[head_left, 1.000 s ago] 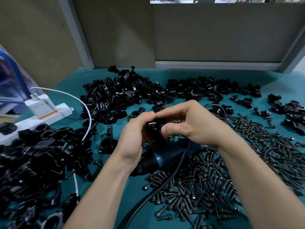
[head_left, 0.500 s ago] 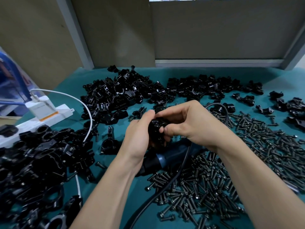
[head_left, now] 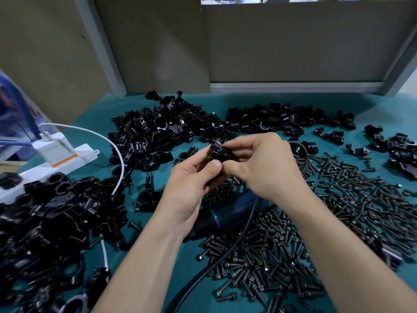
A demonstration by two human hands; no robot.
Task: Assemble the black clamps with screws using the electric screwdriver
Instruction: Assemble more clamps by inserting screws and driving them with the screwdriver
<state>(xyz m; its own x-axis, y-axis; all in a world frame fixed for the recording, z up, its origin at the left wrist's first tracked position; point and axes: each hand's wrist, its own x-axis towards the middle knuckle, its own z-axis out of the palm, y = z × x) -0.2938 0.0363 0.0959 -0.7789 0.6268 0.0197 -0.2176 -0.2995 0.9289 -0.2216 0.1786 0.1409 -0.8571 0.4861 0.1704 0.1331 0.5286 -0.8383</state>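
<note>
**Both hands gripped one black clamp above the screwdriver**

Nearest the camera, a loose spread of short black flanged screws (head_left: 293, 256) covered the right half of the teal-matted worktop (head_left: 338, 102), running under the right forearm and out to the right edge of the view. A black round cable (head_left: 225, 251) crossed the screws diagonally from the bottom edge. On the near left, a heap of black metal clamp parts (head_left: 45, 222) lay packed against the left edge. Only a narrow wedge of bare mat showed between the left forearm and the screws.

Further in, the electric screwdriver (head_left: 228, 213), with a dark blue body and a black end, lay on its side on the worktop, directly beneath the hands and partly hidden by them. Just left of it one black ring-shaped clamp piece (head_left: 145, 197) stood alone on bare mat.

Above the screwdriver, the left hand (head_left: 191, 177) and the right hand (head_left: 259, 163) met around a small black clamp (head_left: 220, 154), clear of the worktop. The left thumb pressed its front, and the right fingers curled over it from the right.

On the far left sat a white power strip (head_left: 56, 163) with a white cord (head_left: 108, 141) arcing over the mat. Beyond the hands, more black clamp piles (head_left: 158, 132) stretched across the worktop. Behind them a bare teal strip ran to the beige wall panels (head_left: 293, 41).
</note>
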